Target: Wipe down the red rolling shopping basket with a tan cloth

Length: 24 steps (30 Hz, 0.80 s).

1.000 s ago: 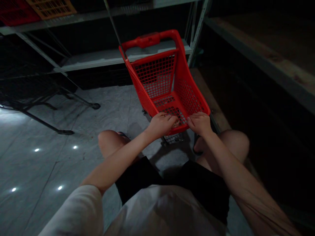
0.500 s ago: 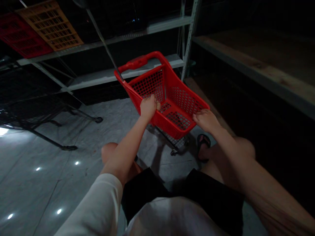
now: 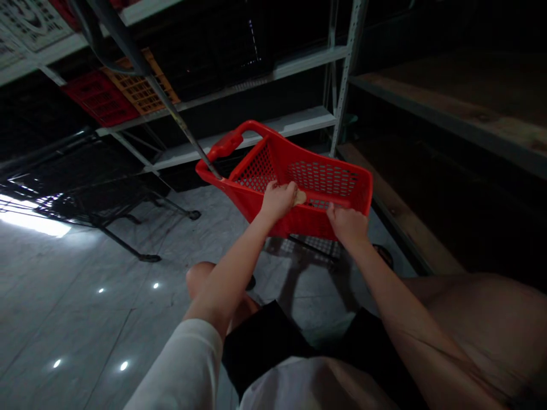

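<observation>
A small red plastic shopping cart (image 3: 320,222) with perforated walls stands in front of me, its handle (image 3: 231,145) toward the left. A metal pole (image 3: 183,128) rises from its handle end. My left hand (image 3: 278,200) is closed at the near rim around a small tan pad (image 3: 301,197), which pokes out past the fingers over the basket; its exact kind is unclear. Farther right along that rim, my right hand (image 3: 348,225) is closed on the cart's edge, thumb on top. Wheels and lower frame are partly hidden under the basket.
White metal shelving (image 3: 299,121) stands behind the cart, holding a red crate (image 3: 100,98) and a yellow crate (image 3: 147,82). A black wire cart (image 3: 98,193) is on the left. A ledge (image 3: 461,114) runs along the dark right side. Grey tiles (image 3: 128,307) cover the floor.
The cart has turned so its near side wall faces me and its front end points right. Both hands remain at its rim, now closer together, and the tan pad shows more plainly.
</observation>
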Motion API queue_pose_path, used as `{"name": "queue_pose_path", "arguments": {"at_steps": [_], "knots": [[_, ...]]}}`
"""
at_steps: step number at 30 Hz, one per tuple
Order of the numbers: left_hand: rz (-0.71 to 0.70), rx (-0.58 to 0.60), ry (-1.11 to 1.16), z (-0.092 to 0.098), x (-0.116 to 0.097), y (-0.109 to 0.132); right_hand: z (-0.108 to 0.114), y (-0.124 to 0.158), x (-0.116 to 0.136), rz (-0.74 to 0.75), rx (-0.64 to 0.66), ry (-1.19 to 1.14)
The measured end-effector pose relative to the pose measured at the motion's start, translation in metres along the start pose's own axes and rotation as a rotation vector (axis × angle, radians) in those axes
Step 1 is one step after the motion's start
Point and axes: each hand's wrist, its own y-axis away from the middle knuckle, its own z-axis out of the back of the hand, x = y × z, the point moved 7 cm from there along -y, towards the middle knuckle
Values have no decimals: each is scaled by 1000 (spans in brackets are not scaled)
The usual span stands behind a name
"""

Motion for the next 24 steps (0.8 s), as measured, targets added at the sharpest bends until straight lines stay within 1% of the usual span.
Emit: {"name": "queue_pose_path", "arguments": {"at_steps": [2,6,7,8,9,10,11,12,13,14,16,18,19,20,21,22,23,24], "knots": [[24,3,-64,12,26,0,2,-8,-2,5,-11,-3],[181,-29,-178,50,105,18,-2,-12,1,4,-39,-2],[216,-38,-188,57,122,24,-4,-11,1,0,-45,-2],[249,-44,-195,62,134,28,-6,-11,1,-4,-50,-2],[282,-49,-198,65,141,31,-8,-10,1,-7,-53,-2],[313,-53,-195,64,142,32,-9,-10,1,-10,-56,-2],[338,-54,-188,60,136,32,-10,-10,1,-13,-58,-1],[355,-51,-175,53,123,30,-10,-10,1,-12,-58,1],[358,-43,-158,43,104,27,-11,-10,2,-11,-61,4],[347,-31,-136,32,80,24,-10,-11,2,-12,-66,8],[292,-9,-75,10,25,15,-9,-11,2,-15,-74,20],[216,-16,-8,-2,-23,10,-9,-9,1,-6,-73,36],[166,-19,14,-5,-39,8,-9,-9,0,3,-70,44],[115,-18,26,-5,-48,8,-8,-8,-2,16,-65,52],[69,-13,27,-2,-48,8,-8,-7,-5,27,-61,58],[38,-6,16,2,-39,10,-7,-6,-8,35,-58,63],[28,0,-2,9,-22,12,-7,-6,-11,38,-56,65],[40,1,-24,18,1,16,-7,-6,-14,38,-54,66]]}}
